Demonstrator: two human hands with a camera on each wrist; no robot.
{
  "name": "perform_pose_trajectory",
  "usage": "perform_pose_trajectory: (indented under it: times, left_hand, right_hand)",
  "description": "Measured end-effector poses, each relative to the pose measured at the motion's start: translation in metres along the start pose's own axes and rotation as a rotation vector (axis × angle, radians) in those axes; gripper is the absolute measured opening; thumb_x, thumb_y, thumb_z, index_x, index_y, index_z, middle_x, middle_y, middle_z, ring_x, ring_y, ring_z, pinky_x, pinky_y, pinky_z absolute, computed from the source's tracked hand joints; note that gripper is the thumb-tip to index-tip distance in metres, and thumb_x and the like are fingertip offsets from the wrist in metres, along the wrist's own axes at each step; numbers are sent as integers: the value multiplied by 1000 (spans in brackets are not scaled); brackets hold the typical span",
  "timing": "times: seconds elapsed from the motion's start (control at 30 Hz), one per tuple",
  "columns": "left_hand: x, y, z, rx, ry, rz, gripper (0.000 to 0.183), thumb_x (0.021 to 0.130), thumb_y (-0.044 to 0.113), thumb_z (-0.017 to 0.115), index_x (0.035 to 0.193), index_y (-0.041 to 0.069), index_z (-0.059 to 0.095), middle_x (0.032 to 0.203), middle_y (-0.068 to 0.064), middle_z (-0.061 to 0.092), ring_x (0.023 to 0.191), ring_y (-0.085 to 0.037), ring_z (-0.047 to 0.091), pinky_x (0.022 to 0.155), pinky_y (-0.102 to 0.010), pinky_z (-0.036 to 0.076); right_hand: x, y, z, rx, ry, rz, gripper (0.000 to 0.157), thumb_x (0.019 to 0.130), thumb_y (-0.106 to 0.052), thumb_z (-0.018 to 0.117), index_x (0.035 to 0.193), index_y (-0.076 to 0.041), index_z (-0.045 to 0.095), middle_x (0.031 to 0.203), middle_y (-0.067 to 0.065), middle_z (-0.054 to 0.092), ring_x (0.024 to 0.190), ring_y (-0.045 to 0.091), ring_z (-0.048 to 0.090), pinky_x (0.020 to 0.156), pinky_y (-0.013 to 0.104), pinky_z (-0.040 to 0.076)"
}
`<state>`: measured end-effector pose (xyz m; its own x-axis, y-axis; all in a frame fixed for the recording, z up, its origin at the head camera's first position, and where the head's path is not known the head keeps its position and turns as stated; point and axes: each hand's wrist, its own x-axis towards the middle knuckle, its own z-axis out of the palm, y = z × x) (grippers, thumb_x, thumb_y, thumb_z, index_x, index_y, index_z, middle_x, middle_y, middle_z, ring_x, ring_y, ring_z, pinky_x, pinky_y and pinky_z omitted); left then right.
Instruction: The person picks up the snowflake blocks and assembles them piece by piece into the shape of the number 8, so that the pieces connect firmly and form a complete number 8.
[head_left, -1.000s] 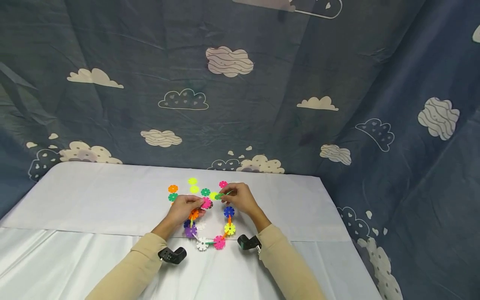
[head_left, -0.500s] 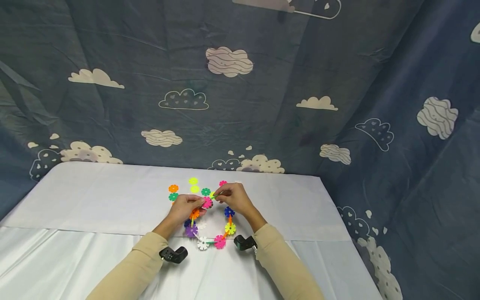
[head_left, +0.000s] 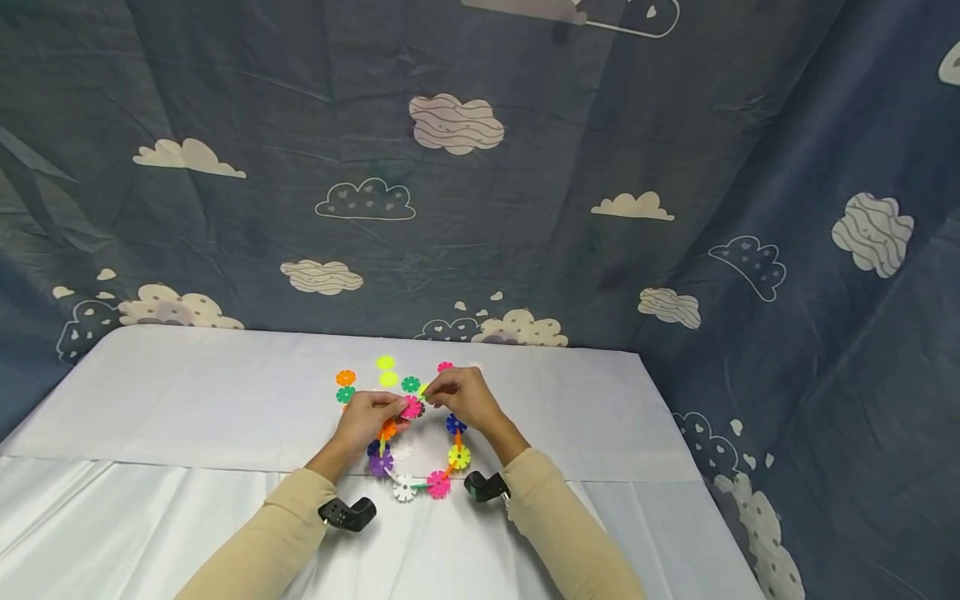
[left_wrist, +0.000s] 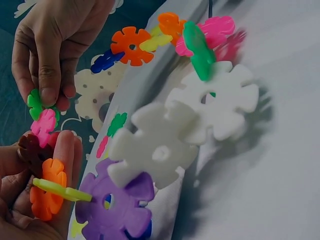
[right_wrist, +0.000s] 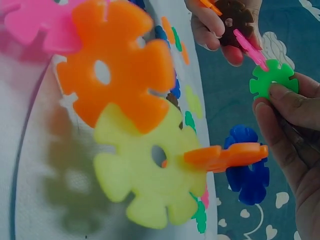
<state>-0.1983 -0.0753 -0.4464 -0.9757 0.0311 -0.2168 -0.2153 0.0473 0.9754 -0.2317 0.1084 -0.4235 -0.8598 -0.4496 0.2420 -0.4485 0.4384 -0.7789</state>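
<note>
My left hand [head_left: 363, 421] grips a chain of notched, flower-shaped interlocking discs near its upper left end. Its fingers are at a brown disc [left_wrist: 35, 154], and a pink disc [head_left: 411, 407] stands out from that one. Between thumb and fingers, my right hand [head_left: 467, 400] pinches a green disc [right_wrist: 272, 80], whose edge meets the pink disc's edge. How deep the notches sit is hard to tell. The chain curves through orange, yellow, purple [left_wrist: 112, 205], white [left_wrist: 225, 97] and pink discs to a blue disc [right_wrist: 247, 165] at its other end, below the right hand.
Loose discs lie on the white-covered table [head_left: 225, 400] beyond the hands: orange [head_left: 346, 377], green [head_left: 346, 394], yellow [head_left: 386, 362] and pink [head_left: 446, 367] among them. A dark cloud-patterned curtain [head_left: 525, 250] hangs behind. Black wrist cameras [head_left: 348, 514] sit on both sleeves.
My right hand has moved left with the green disc, bringing it against the pink disc. The left hand has stayed nearly still with the chain.
</note>
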Motion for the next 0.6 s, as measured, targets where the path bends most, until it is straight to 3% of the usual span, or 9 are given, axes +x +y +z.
perform_pose_trajectory:
  times: [0.27,0.47,0.6]
  left_hand:
    - [-1,-2,0,11,17,15,23,97,10,58,107,-10,65,84,-12,70,62,-13,67,63,-26,57]
    - [0,-6,-2,38,32,32,25,97,12,58,106,-11,64,86,-18,71,61,-12,66,57,-20,53]
    - [0,-6,-1,60,51,36,26,97,14,59,107,-10,65,87,-15,71,63,-11,64,58,-19,52]
  right_hand:
    - [-5,1,-1,-31,61,9,7,82,5,72,85,-1,74,84,9,70,67,12,65,63,20,55]
    - [-10,2,-1,28,101,29,6,80,8,72,84,3,73,82,12,71,67,21,68,62,22,56]
    - [-12,1,2,29,93,48,6,81,7,72,85,3,74,83,12,71,68,20,68,63,21,56]
